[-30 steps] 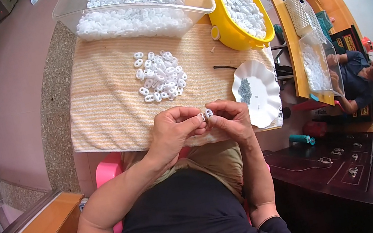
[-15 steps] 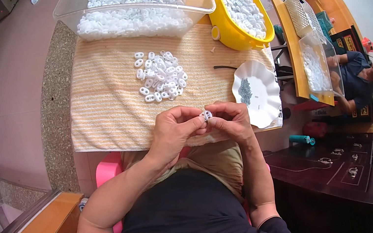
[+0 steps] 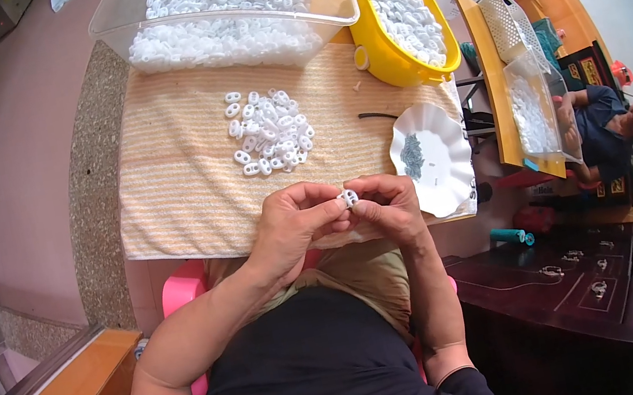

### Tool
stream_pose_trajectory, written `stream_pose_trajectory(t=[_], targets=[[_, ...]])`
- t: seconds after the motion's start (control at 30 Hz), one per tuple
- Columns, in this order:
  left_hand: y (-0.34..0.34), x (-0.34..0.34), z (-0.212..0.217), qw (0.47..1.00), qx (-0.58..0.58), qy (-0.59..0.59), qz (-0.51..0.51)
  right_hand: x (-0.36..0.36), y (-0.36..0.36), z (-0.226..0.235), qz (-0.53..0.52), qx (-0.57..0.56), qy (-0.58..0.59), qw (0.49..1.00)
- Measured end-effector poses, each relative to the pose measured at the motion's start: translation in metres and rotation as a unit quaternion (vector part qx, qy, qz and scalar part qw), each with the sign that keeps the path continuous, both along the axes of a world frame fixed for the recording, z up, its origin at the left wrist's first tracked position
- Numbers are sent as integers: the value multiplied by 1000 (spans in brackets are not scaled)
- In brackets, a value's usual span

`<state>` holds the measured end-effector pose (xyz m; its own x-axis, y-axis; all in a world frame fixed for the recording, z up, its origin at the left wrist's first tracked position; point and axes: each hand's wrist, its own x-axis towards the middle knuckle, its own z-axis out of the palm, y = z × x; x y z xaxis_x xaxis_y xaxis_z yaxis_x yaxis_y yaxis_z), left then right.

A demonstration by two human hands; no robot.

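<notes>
White plastic piece (image 3: 348,198) lies roughly crosswise, pinched between left hand (image 3: 293,225) and right hand (image 3: 390,206) fingers. Yellow tub (image 3: 381,59) and clear bin (image 3: 132,18) hold similar pieces.

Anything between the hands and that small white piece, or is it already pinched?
Nothing visible in the way. The small white piece is already pinched between the fingertips of the left hand and right hand, above the near edge of the striped cloth.

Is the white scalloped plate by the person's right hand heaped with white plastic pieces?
No, the white scalloped plate holds only a small cluster of tiny dark-grey parts, while the loose white pieces lie on the striped mat.
</notes>
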<state>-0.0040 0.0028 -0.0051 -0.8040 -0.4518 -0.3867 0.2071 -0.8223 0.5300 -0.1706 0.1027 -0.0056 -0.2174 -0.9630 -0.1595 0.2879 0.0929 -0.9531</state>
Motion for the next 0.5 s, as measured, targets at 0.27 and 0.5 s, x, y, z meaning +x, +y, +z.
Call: stream_pose_trajectory(t=[0.27,0.5], targets=[[-1,0,0,999,42,24,-9,1,-1,0,2,-22,-48,999],[-1,0,1,997,52,51,-27,2,2,-7,-8,-54,-61,997]])
